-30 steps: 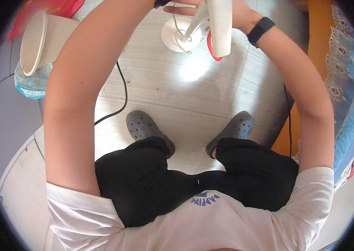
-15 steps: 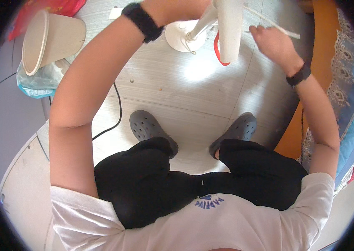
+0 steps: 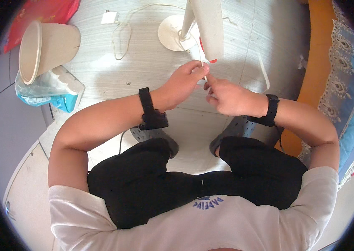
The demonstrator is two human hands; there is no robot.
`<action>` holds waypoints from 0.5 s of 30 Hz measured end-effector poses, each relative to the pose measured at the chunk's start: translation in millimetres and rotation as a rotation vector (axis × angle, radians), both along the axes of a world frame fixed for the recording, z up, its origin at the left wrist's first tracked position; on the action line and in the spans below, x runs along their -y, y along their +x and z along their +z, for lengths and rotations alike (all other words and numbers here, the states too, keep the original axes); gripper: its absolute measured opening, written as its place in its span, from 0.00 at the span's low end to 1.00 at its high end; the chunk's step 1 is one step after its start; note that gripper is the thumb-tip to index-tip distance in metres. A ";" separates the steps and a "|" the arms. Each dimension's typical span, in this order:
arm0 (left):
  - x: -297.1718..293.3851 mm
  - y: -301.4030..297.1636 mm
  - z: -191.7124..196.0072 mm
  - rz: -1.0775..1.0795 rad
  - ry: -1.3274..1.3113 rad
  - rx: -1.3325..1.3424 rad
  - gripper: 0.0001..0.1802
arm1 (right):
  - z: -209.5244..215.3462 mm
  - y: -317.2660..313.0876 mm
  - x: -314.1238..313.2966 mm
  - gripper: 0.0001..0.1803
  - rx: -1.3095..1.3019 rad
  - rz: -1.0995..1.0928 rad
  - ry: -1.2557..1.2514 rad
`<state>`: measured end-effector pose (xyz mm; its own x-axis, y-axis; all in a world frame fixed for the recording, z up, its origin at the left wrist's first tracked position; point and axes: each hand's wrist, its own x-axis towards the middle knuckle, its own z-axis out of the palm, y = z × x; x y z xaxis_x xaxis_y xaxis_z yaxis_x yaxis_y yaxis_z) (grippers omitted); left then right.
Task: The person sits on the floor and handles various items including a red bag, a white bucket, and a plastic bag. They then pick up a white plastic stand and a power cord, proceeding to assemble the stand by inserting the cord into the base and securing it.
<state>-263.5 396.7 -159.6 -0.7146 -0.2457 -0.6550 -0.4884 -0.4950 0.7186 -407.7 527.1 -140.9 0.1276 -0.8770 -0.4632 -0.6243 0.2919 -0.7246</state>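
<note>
My left hand (image 3: 185,81) pinches a thin white cable (image 3: 200,48) between thumb and forefinger. The fingertips of my right hand (image 3: 230,97) meet it at the cable's lower end, thumb and fingers curled in. Just beyond my hands stands a white pole on a round base (image 3: 169,35), with a long white panel (image 3: 210,31) leaning over it. A red edge (image 3: 213,61) shows under the panel. From my fingers the cable runs up towards the base; its far part is partly hidden by the pole.
A white plug adapter (image 3: 110,17) with a looped cord lies at the far left. A tipped beige bin (image 3: 57,46) rests by a tissue pack (image 3: 66,85). On the floor at right lies a white strip (image 3: 264,71), near the lace-covered bed (image 3: 338,67).
Both hands have come back towards me and together, now on the cable. The white strip near my right hand now lies on the floor. The panel appears slightly further left.
</note>
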 end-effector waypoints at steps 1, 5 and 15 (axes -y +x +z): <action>-0.7 0.5 -0.2 -0.001 -0.009 0.009 0.19 | 2.8 6.8 2.8 0.18 -0.029 0.042 -0.041; 19.0 -4.6 5.8 0.150 0.057 -0.087 0.11 | 46.6 -6.2 64.2 0.16 -0.319 0.537 0.217; 25.1 11.8 -24.5 -0.199 -0.382 0.052 0.10 | -48.3 -102.7 138.0 0.10 -0.220 -0.005 -0.453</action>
<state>-251.7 371.7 -184.1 -0.7413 -0.3375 -0.5801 -0.5878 -0.0909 0.8039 -510.4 389.1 -189.2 0.0649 -0.9966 -0.0514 -0.7756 -0.0180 -0.6309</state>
